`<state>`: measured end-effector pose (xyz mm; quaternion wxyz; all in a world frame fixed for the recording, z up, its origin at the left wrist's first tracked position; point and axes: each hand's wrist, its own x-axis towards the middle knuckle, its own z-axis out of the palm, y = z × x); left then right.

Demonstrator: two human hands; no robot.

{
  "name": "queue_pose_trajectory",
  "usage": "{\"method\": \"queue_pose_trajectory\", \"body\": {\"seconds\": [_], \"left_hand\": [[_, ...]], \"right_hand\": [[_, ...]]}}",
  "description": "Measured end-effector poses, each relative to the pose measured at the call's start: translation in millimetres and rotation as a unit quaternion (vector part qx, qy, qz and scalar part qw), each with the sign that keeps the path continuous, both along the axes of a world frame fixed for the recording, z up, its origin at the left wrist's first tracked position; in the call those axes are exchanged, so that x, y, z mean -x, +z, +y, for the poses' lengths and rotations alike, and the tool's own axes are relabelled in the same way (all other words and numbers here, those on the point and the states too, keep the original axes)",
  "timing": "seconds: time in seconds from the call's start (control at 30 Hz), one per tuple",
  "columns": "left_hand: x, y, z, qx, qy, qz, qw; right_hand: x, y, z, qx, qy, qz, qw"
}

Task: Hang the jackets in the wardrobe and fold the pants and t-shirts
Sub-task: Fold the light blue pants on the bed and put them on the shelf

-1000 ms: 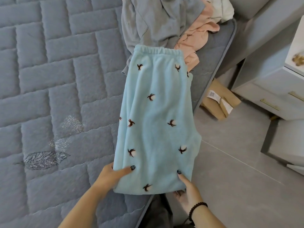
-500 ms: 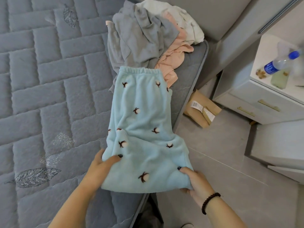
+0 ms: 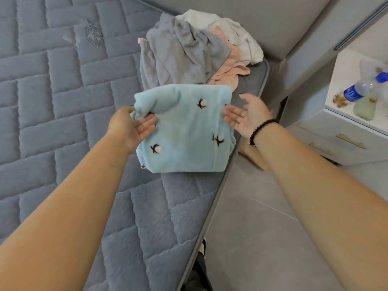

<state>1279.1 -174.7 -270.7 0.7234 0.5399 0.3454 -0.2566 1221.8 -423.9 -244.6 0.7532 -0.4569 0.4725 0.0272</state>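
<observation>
Light blue fleece pants (image 3: 184, 131) with small dark-and-white motifs lie folded in half near the right edge of the bed (image 3: 63, 101). My left hand (image 3: 130, 124) is at their upper left corner. That corner is bunched and pinched between my thumb and fingers. My right hand (image 3: 245, 116) is open with the palm turned inward, and its fingertips just touch the right edge of the pants. Behind the pants lies a heap of grey clothing (image 3: 178, 51), pink clothing (image 3: 228, 70) and white clothing (image 3: 237, 36).
The bed's right edge drops to a grey tiled floor (image 3: 262, 227). A white nightstand (image 3: 357, 127) at the right carries a blue-capped bottle (image 3: 361, 89). An upholstered headboard (image 3: 273, 22) is behind the heap. A brown cardboard box (image 3: 252, 154) shows under my right forearm.
Both hands lifted the lower end of the pants and folded it up over the waistband end, halving the length. My right hand has let go and opened.
</observation>
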Motion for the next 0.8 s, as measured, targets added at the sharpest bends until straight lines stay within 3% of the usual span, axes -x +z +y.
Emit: {"method": "queue_pose_trajectory", "body": {"seconds": [0.13, 0.2, 0.27, 0.4, 0.47, 0.67, 0.8], "left_hand": [[18, -46, -7, -0.164, -0.099, -0.061, 0.98], [27, -66, -9, -0.269, -0.196, -0.087, 0.939], [35, -80, -11, -0.352, -0.251, -0.076, 0.898], [42, -108, -5, -0.26, -0.228, -0.044, 0.937], [39, -122, 1, -0.241, -0.235, -0.038, 0.941], [24, -138, 0, -0.328, -0.287, -0.04, 0.899], [22, -142, 0, -0.208, -0.265, -0.054, 0.94]], "right_hand": [[15, -55, 5, 0.16, 0.088, 0.1, 0.978], [36, -78, 11, 0.198, 0.172, 0.14, 0.955], [52, -95, 19, 0.174, 0.208, 0.149, 0.951], [54, -125, 29, 0.11, 0.192, 0.083, 0.972], [50, -138, 29, 0.113, 0.184, 0.067, 0.974], [40, -160, 13, 0.092, 0.224, 0.09, 0.966], [41, -177, 7, 0.083, 0.205, 0.091, 0.971]]}}
